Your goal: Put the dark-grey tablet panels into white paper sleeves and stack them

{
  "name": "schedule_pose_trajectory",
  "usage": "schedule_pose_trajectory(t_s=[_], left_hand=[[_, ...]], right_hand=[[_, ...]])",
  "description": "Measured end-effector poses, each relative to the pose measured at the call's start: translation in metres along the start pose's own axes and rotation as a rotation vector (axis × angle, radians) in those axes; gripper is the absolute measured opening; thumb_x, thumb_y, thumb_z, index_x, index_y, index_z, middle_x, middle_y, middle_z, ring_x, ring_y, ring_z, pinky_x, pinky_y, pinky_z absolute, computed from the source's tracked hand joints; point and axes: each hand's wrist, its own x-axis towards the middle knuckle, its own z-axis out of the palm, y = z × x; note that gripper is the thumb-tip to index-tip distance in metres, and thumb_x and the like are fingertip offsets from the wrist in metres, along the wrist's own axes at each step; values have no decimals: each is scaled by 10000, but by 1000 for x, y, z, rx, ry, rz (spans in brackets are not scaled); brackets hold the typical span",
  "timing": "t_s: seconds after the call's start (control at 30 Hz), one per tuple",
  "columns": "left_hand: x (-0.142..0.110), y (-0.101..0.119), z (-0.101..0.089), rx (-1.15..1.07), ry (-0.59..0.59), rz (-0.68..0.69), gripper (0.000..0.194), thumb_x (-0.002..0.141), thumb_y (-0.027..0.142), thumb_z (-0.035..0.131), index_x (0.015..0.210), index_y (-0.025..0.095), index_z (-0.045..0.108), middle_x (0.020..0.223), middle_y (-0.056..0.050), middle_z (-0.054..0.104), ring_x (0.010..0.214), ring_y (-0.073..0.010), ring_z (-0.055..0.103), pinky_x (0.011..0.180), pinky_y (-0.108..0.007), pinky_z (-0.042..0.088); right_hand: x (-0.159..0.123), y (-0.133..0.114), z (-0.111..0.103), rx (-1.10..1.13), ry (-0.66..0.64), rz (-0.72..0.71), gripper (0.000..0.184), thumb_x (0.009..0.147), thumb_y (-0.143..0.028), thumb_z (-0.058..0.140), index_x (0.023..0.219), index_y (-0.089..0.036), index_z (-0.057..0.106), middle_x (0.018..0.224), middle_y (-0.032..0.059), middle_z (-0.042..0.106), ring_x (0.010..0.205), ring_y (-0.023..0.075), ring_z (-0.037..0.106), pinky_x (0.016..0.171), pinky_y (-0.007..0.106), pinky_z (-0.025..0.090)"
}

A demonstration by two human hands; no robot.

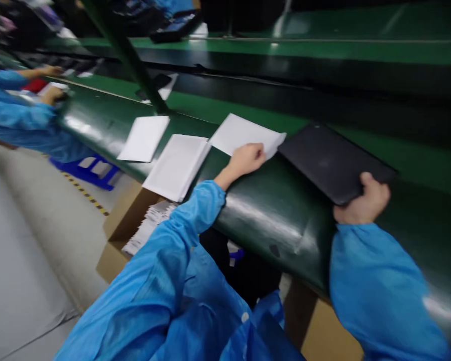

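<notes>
from where i sit at the head view, my right hand (364,200) has hold of the black slab (323,160) at its near right corner, thumb on top and fingers underneath, so the slab reaches forward and to the left of that hand, over the worktop (270,210). its left corner comes right up to the white sheet (240,131), where my left hand (247,159) sits at the near edge with its fingers curled in; i can't make out whether they pinch the sheet or only rest on it. the worktop is dark green and glossy, with a rounded near edge that catches the light. left of my left hand lie a white stack (176,165) and, farther left, a white pad (145,138), both close to that edge. below the stack i have a carton (126,215) with white papers (150,225) packed in it, and another box (330,331) shows at the bottom, near my right sleeve (376,271). a green post (130,55) slants up from the worktop, and behind it a long dark strip (270,90) runs across. away to the left, a co-worker in blue sleeves (18,113) reaches over the same worktop, near a blue stool (84,170) on the pale floor (33,185).
</notes>
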Motion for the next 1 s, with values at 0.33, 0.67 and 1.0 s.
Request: schedule_pose_trajectory(t_s=[0.33, 0.67, 1.0], left_hand=[[0, 7, 6, -4, 82, 10, 211, 995, 309, 511, 840, 214, 618, 865, -91, 690, 890, -250, 626, 772, -337, 450], [0, 8, 10, -38, 99, 17, 246, 1036, 352, 482, 928, 209, 649, 895, -101, 669, 924, -259, 619, 799, -346, 462], [-4, 16, 8, -38, 106, 90, 262, 1054, 320, 461, 898, 204, 637, 925, -117, 671, 1056, -290, 607, 824, -360, 458]], right_hand=[[-14, -7, 15, 114, 113, -104, 343, 689, -409, 689, 952, -213, 585, 926, 49, 678, 916, 210, 654, 824, 356, 593], [-20, -7, 14, 75, 46, -111, 371, 668, -445, 758, 943, -217, 657, 956, 33, 713, 942, 222, 693, 934, 431, 617], [-23, -4, 9, -3, -62, -64, 376, 703, -483, 784, 954, -226, 670, 982, 47, 710, 997, 248, 687, 865, 435, 637]])
